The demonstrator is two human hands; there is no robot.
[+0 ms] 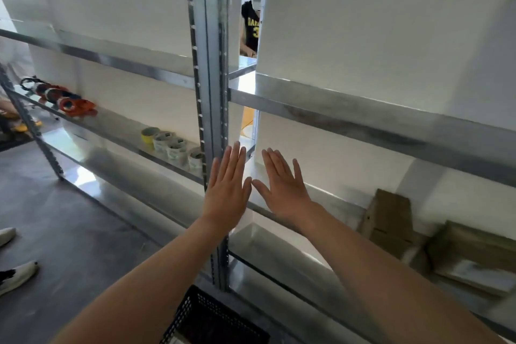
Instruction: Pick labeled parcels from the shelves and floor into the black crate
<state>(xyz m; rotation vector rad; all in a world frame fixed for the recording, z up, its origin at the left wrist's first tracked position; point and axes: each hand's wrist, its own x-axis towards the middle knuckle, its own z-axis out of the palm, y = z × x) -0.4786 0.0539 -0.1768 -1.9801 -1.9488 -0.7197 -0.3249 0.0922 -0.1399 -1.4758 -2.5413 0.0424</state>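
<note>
My left hand [227,186] and my right hand [282,186] are stretched out side by side in front of the metal shelving [363,117], palms away from me, fingers straight, holding nothing. The thumbs almost touch. Brown cardboard parcels [391,218] lie on a lower shelf to the right, one propped upright, another flat [474,254] with a pale label on it. The black crate [212,318] with perforated walls sits on the floor under my left forearm, partly hidden by it.
A shelf upright [209,92] stands right behind my left hand. Rolls of tape [173,146] and orange tape dispensers [67,100] sit on the left shelf. Another person [250,25] stands behind the shelving. Someone's shoes [16,274] are on the grey floor at left.
</note>
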